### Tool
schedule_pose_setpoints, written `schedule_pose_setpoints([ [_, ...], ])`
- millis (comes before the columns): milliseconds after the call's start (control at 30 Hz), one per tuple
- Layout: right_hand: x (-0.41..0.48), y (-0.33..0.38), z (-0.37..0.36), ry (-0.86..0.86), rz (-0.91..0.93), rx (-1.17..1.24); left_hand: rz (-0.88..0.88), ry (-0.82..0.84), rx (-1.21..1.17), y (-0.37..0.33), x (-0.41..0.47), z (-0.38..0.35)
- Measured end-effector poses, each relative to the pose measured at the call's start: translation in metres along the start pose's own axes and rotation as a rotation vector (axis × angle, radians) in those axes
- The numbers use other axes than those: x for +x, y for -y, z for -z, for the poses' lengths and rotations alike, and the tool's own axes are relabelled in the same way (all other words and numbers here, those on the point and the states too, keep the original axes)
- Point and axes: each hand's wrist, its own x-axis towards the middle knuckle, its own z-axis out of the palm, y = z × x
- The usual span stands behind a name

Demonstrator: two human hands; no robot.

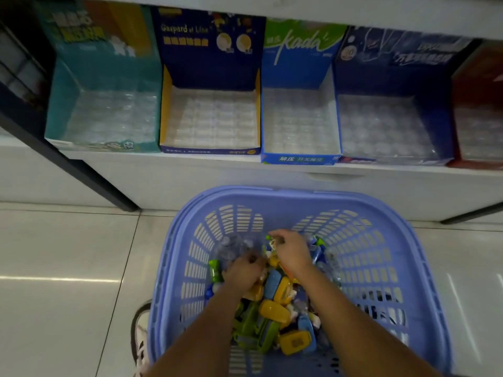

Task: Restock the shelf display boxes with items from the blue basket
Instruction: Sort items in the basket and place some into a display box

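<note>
A blue plastic basket [381,240] stands on the floor below the shelf. It holds a pile of small yellow, green and blue items [275,314], some in clear wrappers. Both my hands are down inside it. My left hand [243,270] is curled over items at the pile's left side. My right hand [292,251] reaches further back, its fingers bent onto a green and white item; whether it grips is unclear. On the shelf above stand display boxes: teal [62,104], navy with yellow sides [209,151], blue and white [299,158], dark blue [435,118]. Each shows only clear tray inserts.
A red display box [476,77] sits at the shelf's far right. A dark shelf post [81,170] slants down to the floor at the left. The white shelf edge [190,159] overhangs the basket's far rim. My shoe [140,336] stands on the glossy tiles beside the basket.
</note>
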Motion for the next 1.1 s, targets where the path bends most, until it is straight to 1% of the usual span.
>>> schedule_pose_setpoints([
  [33, -0.001, -0.014, 0.012, -0.095, -0.038, -0.090, -0.010, 0.021, 0.009, -0.002, -0.002, -0.002],
  [67, -0.003, -0.030, 0.024, -0.131, -0.097, -0.211, -0.028, 0.046, 0.043, -0.004, -0.003, -0.004],
  [100, -0.006, -0.045, 0.036, -0.095, -0.158, -0.343, -0.045, 0.071, 0.097, -0.006, -0.004, -0.006],
  [167, -0.009, -0.064, 0.051, 0.099, -0.260, -0.582, -0.077, 0.099, 0.217, -0.008, -0.005, -0.007],
  [233, -0.002, -0.071, 0.057, 0.227, -0.269, -0.705, -0.114, 0.096, 0.299, -0.009, -0.007, -0.008],
  [300, 0.002, -0.072, 0.060, 0.314, -0.240, -0.804, -0.143, 0.142, 0.303, -0.011, -0.012, -0.005],
  [367, -0.001, -0.073, 0.061, 0.456, -0.215, -0.837, -0.134, 0.224, 0.244, -0.013, -0.014, 0.004],
  [400, -0.003, -0.076, 0.062, 0.522, -0.196, -0.796, -0.118, 0.248, 0.190, -0.013, -0.014, 0.008],
  [433, -0.006, -0.079, 0.064, 0.564, -0.189, -0.706, -0.107, 0.248, 0.151, -0.013, -0.016, 0.010],
  [500, -0.011, -0.086, 0.071, 0.617, -0.188, -0.528, -0.105, 0.194, 0.123, -0.013, -0.021, 0.011],
  [533, -0.014, -0.087, 0.074, 0.649, -0.179, -0.480, -0.094, 0.157, 0.136, -0.012, -0.023, 0.009],
  [633, -0.029, -0.092, 0.073, 0.745, -0.115, -0.524, -0.056, 0.088, 0.218, -0.013, -0.030, 0.001],
  [767, -0.044, -0.094, 0.068, 0.681, -0.079, -0.543, -0.020, 0.008, 0.446, -0.006, -0.039, -0.008],
  [800, -0.044, -0.092, 0.069, 0.662, -0.068, -0.535, -0.015, 0.002, 0.433, -0.003, -0.043, -0.007],
  [833, -0.044, -0.091, 0.072, 0.643, -0.055, -0.527, -0.043, -0.020, 0.340, 0.001, -0.045, -0.006],
  [867, -0.043, -0.088, 0.075, 0.618, -0.041, -0.533, -0.064, -0.007, 0.289, 0.006, -0.047, -0.002],
  [933, -0.041, -0.077, 0.083, 0.487, -0.021, -0.538, -0.005, 0.047, 0.273, 0.012, -0.049, 0.004],
  [967, -0.039, -0.068, 0.085, 0.403, -0.048, -0.470, 0.008, 0.090, 0.323, 0.015, -0.051, 0.003],
  [1000, -0.036, -0.056, 0.084, 0.354, -0.115, -0.295, -0.002, 0.141, 0.387, 0.015, -0.054, 0.001],
  [1033, -0.034, -0.038, 0.079, 0.361, -0.207, -0.033, -0.030, 0.180, 0.435, 0.015, -0.057, -0.001],
  [1067, -0.031, -0.020, 0.070, 0.412, -0.296, 0.232, -0.038, 0.193, 0.431, 0.013, -0.060, -0.003],
  [1100, -0.029, 0.000, 0.059, 0.467, -0.368, 0.437, -0.020, 0.190, 0.362, 0.010, -0.064, -0.003],
])
